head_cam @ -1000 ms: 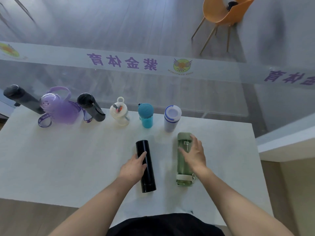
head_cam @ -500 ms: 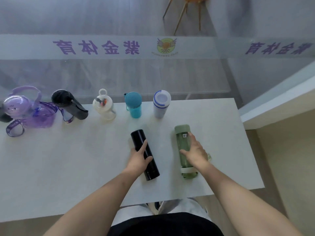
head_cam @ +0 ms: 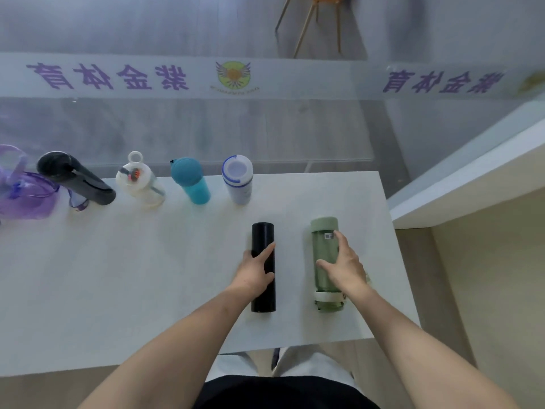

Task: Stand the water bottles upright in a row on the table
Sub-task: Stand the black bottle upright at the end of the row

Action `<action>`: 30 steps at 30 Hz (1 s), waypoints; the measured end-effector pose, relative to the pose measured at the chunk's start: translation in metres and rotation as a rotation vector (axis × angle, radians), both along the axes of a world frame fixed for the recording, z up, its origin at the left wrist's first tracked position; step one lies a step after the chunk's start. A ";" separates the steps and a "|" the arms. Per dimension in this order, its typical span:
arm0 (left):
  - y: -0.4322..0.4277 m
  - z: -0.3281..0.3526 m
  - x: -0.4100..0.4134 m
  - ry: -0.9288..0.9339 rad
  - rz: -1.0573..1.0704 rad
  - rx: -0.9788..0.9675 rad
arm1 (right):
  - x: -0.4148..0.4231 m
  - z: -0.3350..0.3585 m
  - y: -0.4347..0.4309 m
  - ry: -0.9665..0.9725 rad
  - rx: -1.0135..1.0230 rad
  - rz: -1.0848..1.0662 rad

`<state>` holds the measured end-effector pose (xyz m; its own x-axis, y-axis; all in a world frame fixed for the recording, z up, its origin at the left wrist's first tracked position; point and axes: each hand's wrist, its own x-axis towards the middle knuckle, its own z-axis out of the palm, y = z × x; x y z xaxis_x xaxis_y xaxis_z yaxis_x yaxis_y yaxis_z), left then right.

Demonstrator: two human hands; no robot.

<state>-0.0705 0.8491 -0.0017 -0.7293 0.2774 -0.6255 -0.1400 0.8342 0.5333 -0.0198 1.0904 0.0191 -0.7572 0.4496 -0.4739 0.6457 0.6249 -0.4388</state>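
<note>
Two bottles lie flat on the white table [head_cam: 118,276]: a black cylinder bottle [head_cam: 263,237] and a green translucent bottle [head_cam: 323,252] with a pale green cap. My left hand [head_cam: 256,268] wraps the black bottle's middle. My right hand [head_cam: 343,265] grips the green bottle's body. Along the far edge stands a row: a purple bottle [head_cam: 20,193] cut off at the left, a dark grey bottle [head_cam: 76,180], a clear bottle [head_cam: 138,181] with a ring lid, a teal bottle [head_cam: 191,181] and a white bottle [head_cam: 237,180] with blue rings.
A glass wall with purple lettering [head_cam: 109,76] rises just behind the table's far edge. The table's right edge [head_cam: 395,246] is close to the green bottle, with a white ledge [head_cam: 472,178] beyond it. Orange chair legs [head_cam: 309,22] show behind the glass.
The view has shifted, and the black bottle has turned from slanted to straight, parallel with the green one. Both hands keep their hold on the lying bottles.
</note>
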 end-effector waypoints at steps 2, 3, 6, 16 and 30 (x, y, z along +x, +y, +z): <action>0.020 0.000 0.007 -0.003 0.003 -0.013 | 0.001 -0.001 0.018 0.006 -0.025 0.002; 0.029 0.001 0.009 0.002 0.001 -0.017 | 0.001 -0.002 0.026 0.007 -0.039 0.010; 0.053 0.003 0.017 0.043 -0.003 -0.030 | 0.005 -0.003 0.041 0.011 -0.082 0.042; 0.079 0.006 0.036 0.048 0.125 0.026 | 0.019 -0.014 0.055 0.124 -0.120 0.129; 0.089 0.043 0.003 -0.413 0.869 0.678 | 0.021 0.029 0.051 0.660 -0.305 0.512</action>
<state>-0.0678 0.9384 0.0412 -0.6140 0.1531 -0.7743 -0.7880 -0.0635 0.6123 0.0016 1.1416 0.0480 -0.9919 -0.0930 0.0865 -0.1240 0.5629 -0.8172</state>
